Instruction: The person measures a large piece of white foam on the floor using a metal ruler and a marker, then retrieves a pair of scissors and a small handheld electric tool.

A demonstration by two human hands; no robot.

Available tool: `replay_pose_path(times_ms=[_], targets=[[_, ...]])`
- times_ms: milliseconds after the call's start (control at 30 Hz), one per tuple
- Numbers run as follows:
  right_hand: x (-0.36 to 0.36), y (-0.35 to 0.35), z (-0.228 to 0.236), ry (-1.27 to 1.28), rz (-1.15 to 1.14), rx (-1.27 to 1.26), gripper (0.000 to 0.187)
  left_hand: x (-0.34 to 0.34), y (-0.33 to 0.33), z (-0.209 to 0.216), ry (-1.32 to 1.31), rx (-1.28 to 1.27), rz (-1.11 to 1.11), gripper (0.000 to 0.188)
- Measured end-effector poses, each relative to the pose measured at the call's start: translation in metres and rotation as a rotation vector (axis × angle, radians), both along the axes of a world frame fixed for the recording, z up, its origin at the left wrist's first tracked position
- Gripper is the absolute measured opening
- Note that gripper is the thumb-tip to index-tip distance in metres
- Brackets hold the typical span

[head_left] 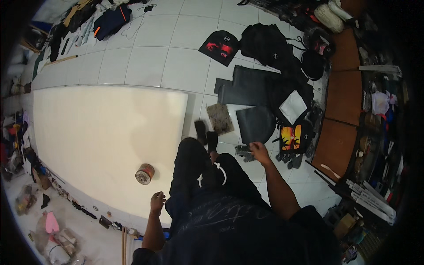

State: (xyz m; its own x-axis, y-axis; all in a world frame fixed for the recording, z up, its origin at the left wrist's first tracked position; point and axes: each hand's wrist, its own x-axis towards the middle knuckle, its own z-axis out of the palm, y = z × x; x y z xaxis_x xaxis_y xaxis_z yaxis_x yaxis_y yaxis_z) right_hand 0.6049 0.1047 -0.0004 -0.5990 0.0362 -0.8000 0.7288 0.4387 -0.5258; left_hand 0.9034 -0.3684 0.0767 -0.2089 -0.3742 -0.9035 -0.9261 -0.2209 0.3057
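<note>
My right hand [260, 153] is closed, its fingertips pinching the near edge of a black panel [256, 123] with one rounded side. The panel looks like smooth sheet material, and a dark crumpled piece [244, 153] lies beside the hand. Close to my left thigh, my left hand [157, 203] hangs with loosely bent fingers slightly apart and nothing visible in it. Below it is the edge of a large cream slab [106, 132] on the floor. On that slab stands a stained round can [145, 173].
A worn brownish board [219, 119] lies before my feet. Further off are flat black pieces [251, 84], a black bag [265, 42], a black panel with red print [220, 47] and one with an orange print [292, 138]. Brown panels [342, 97] and cluttered shelving line the right.
</note>
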Motion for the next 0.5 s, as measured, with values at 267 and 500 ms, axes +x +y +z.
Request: replay_pose_path(times_ms=[267,500], targets=[[-0.101,0.062,0.012,-0.072,-0.3,0.245,0.035,-0.167,-0.075,-0.035,-0.306,0.049,-0.106,0.034],[-0.152,-0.007,0.04,-0.397,-0.334,0.243,0.032,-0.448,-0.136,-0.041,0.031,0.079,-0.204,0.038]])
